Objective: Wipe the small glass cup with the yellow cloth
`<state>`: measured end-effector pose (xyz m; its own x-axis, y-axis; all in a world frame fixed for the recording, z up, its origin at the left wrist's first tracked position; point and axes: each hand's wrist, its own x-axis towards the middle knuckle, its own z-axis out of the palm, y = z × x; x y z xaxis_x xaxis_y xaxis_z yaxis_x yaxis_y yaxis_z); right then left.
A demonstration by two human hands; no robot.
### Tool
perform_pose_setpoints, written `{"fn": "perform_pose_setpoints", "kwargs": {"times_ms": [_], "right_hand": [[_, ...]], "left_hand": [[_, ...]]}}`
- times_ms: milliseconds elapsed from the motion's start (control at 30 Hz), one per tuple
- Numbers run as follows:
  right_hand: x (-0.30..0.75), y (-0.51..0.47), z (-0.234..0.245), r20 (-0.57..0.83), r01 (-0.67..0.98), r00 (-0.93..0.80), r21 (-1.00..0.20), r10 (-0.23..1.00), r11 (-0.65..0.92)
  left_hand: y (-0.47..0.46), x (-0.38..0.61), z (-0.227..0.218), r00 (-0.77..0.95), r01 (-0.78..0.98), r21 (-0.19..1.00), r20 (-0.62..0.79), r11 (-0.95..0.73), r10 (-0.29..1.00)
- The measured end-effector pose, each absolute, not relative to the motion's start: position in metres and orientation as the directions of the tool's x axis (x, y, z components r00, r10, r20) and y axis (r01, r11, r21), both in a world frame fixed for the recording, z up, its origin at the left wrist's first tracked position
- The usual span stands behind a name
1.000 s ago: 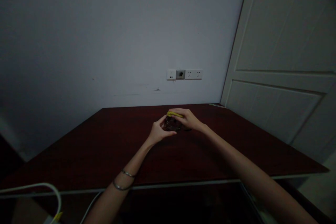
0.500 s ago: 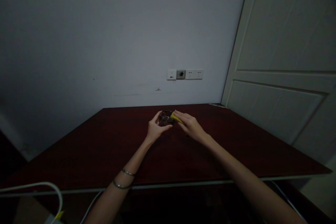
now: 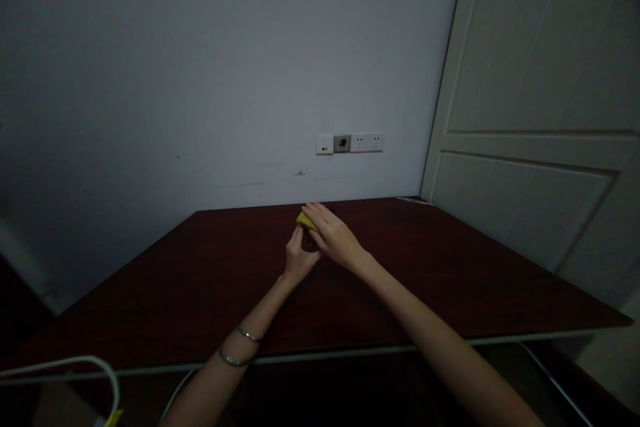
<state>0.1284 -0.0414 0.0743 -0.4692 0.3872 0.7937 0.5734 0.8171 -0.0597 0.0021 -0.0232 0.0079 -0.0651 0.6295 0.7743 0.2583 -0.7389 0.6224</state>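
Both my hands meet over the far middle of a dark red-brown table. My left hand is closed around a small dark glassy object, almost fully hidden between the hands. My right hand lies over it from the right, fingers pressed on a yellow cloth or sponge that peeks out at the fingertips on top of the dark object. Two thin bangles sit on my left wrist.
A grey wall stands right behind the table, with a row of white wall sockets. A white panelled door is at the right. A white cable loop hangs below the table's near edge at the lower left.
Both hands have shifted slightly left. My right hand has moved the yellow piece over the top of the dark object, which is now mostly covered.
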Motion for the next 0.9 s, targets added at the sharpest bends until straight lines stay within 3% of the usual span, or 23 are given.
{"fn": "perform_pose_setpoints", "kwargs": {"times_ms": [167,367,467,600,767,900], "right_hand": [[0.116,-0.038,0.068,0.798,0.557,-0.437,-0.123,0.415,0.822],[0.115,-0.051,0.069,0.755,0.493,-0.579,0.025,0.307,0.869],[0.121,-0.056,0.070,0.735,0.453,-0.631,0.090,0.247,0.887],[0.139,-0.058,0.074,0.707,0.450,-0.661,0.104,0.252,0.887],[0.166,-0.050,0.072,0.740,0.453,-0.586,-0.040,0.331,0.891],[0.174,-0.030,0.065,0.813,0.400,-0.306,-0.362,0.496,0.842]], "left_hand": [[-0.022,0.000,0.010,-0.113,0.269,0.648,0.756,-0.712,0.645],[-0.012,-0.004,0.003,-0.164,0.200,0.727,0.685,-0.656,0.709],[-0.014,-0.006,0.007,-0.168,0.127,0.711,0.703,-0.692,0.691],[-0.019,-0.006,0.016,-0.163,0.042,0.710,0.699,-0.703,0.696],[-0.017,-0.003,0.020,-0.106,-0.078,0.748,0.651,-0.659,0.752],[-0.012,-0.003,0.020,-0.100,-0.095,0.787,0.601,-0.609,0.793]]}}
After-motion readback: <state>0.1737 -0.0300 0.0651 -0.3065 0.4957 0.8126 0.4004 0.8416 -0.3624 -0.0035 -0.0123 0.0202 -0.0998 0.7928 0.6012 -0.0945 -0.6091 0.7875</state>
